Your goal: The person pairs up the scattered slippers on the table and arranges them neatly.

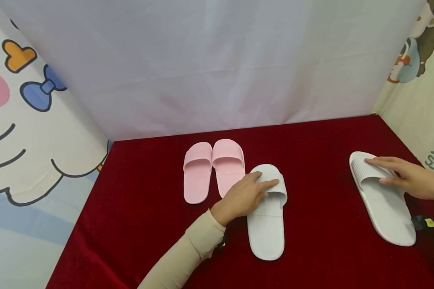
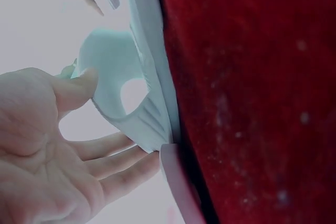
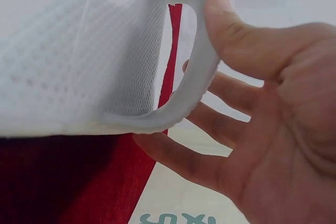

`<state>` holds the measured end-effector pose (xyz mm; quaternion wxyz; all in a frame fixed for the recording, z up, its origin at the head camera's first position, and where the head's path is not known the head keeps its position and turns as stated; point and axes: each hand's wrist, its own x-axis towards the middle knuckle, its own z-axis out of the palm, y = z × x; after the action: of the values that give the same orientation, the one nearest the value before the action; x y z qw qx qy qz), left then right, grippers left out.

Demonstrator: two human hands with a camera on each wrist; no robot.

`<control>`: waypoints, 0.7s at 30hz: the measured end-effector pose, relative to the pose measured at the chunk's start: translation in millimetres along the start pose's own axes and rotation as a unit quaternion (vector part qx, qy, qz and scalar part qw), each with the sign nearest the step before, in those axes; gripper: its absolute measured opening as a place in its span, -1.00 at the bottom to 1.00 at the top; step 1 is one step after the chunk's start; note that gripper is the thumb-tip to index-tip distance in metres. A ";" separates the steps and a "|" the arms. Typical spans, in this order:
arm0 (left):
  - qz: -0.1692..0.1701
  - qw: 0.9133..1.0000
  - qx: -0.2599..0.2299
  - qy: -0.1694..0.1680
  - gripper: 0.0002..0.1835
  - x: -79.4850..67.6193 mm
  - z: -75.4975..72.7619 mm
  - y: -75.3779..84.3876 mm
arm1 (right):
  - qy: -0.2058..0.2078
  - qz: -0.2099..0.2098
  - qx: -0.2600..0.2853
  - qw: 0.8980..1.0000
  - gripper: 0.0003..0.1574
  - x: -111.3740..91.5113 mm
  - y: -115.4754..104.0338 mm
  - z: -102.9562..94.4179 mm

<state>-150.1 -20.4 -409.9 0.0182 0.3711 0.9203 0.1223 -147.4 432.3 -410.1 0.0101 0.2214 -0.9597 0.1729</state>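
A white slide slipper [image 1: 267, 235] lies on the red cloth in the middle of the head view, toe away from me. My left hand [image 1: 243, 197] rests over its ribbed strap [image 2: 113, 66], fingers spread and mostly straight; the thumb is beside the strap in the left wrist view. At the right lies another white slipper [image 1: 387, 214], slightly angled. Over its strap [image 3: 197, 77] is my right hand [image 1: 414, 178], with the thumb touching the strap's edge and the fingers extended along the other side. Both slippers appear flat on the cloth.
A pair of pink slippers, the left one [image 1: 196, 182] and the right one [image 1: 228, 150], stands behind my left hand, close to the middle white slipper. The red cloth [image 1: 322, 192] spreads between the white slippers. A pale curtain [image 1: 220, 80] hangs at the back, with cartoon-printed sheets at both sides.
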 end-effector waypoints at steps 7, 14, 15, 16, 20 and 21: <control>-0.003 1.000 -0.008 0.016 -0.51 -1.0 1.1 -1.7 | 0.002 -0.006 -0.007 1.000 -0.16 0.0 -3.2 4.3; -0.004 1.000 -0.013 0.022 -0.53 -1.3 1.9 -1.3 | 0.007 0.000 -0.023 1.000 -0.20 -0.7 -8.1 5.5; -0.005 1.000 -0.014 0.022 -0.53 -1.3 2.0 -1.1 | 0.010 -0.004 -0.021 1.000 -0.20 -0.6 -8.7 5.8; -0.006 1.000 -0.016 0.022 -0.53 -1.4 1.9 -0.8 | 0.012 -0.009 -0.019 1.000 -0.20 -0.4 -9.4 6.2; -0.009 1.000 -0.019 0.020 -0.53 -1.0 1.9 0.4 | 0.014 -0.023 -0.011 1.000 -0.19 0.4 -13.4 7.8; -0.009 1.000 -0.019 0.019 -0.53 -0.7 2.2 0.4 | 0.014 -0.025 -0.010 1.000 -0.19 0.7 -14.7 8.1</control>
<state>-149.0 -20.1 -411.9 0.0085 0.3602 0.9212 0.1467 -141.2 416.9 -412.8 0.0302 0.2429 -0.9553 0.1659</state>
